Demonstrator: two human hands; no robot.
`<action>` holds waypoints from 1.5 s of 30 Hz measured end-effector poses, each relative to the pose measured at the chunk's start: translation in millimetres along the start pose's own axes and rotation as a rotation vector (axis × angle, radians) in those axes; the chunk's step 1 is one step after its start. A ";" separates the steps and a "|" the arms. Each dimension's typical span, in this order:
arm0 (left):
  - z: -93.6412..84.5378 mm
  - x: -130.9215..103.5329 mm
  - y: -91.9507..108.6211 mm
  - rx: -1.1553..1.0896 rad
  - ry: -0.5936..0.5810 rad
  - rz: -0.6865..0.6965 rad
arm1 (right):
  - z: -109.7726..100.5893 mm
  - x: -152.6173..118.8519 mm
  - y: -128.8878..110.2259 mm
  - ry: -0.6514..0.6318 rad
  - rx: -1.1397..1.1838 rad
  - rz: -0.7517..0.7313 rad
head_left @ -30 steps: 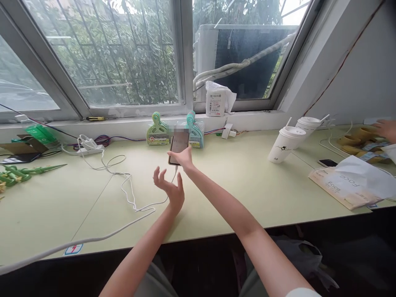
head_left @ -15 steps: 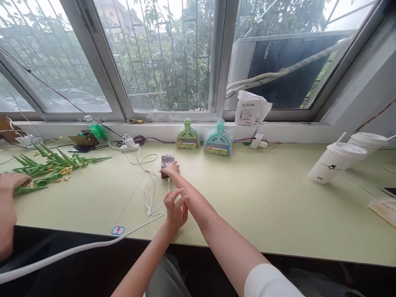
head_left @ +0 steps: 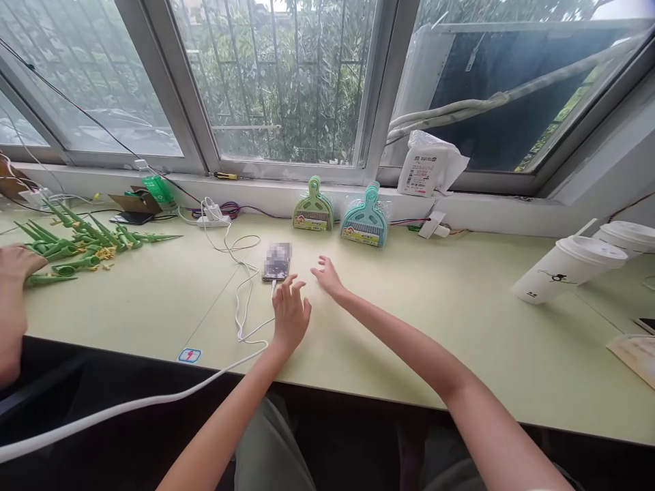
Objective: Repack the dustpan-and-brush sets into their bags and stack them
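A phone [head_left: 277, 262] lies on the pale green table [head_left: 399, 327], with a white cable [head_left: 241, 307] plugged into its near end. My left hand [head_left: 290, 310] is just below the phone, fingers apart and bent, holding nothing. To the right of the phone, my right hand [head_left: 328, 276] hovers at the table with its fingers spread and nothing in them. Behind the hands, a green dustpan and brush set [head_left: 314, 208] and a teal one [head_left: 366, 218] lean against the sill in clear wrapping.
Several green cone-shaped pieces [head_left: 84, 249] lie at the left beside another person's hand [head_left: 18, 266]. A green bottle [head_left: 157, 187] and a power strip [head_left: 213, 215] stand near the sill. White cups [head_left: 565, 269] stand at the right; a tissue pack [head_left: 427, 164] rests on the sill.
My right hand has left the phone and moved right, uncrossing from my left arm. My left hand has moved up closer to the phone. The camera view has shifted slightly.
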State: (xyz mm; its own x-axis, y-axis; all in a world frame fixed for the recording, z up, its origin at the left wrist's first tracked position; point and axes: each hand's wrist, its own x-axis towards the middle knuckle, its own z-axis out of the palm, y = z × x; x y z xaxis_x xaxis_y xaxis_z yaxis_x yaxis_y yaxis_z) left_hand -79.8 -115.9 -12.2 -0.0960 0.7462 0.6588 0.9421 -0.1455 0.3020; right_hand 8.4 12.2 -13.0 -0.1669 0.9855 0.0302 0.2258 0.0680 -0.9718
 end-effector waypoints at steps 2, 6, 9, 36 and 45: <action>6.6 7.6 4.7 0.031 -0.101 -0.016 | -43.4 -12.8 26.5 0.024 -0.048 -0.153; 24.7 22.1 11.4 0.048 -0.303 -0.094 | -123.6 -31.1 68.0 0.137 -0.084 -0.188; 43.5 32.9 15.9 -0.056 -0.391 -0.120 | -155.0 -35.3 77.3 0.171 -0.085 -0.160; 216.6 297.5 -94.3 0.036 0.122 -0.775 | -152.1 -23.9 59.3 0.047 -0.238 -0.157; 207.2 310.4 -104.8 0.039 0.126 -0.779 | -152.6 -24.1 58.3 0.044 -0.282 -0.170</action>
State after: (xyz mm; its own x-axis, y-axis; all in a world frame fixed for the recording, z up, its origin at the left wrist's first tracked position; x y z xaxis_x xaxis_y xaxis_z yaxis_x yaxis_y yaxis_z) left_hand -141.7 265.6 17.9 -0.7663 0.5443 0.3413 0.5991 0.4136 0.6856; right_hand 172.0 16.1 -34.7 -0.1852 0.9616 0.2024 0.4557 0.2665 -0.8493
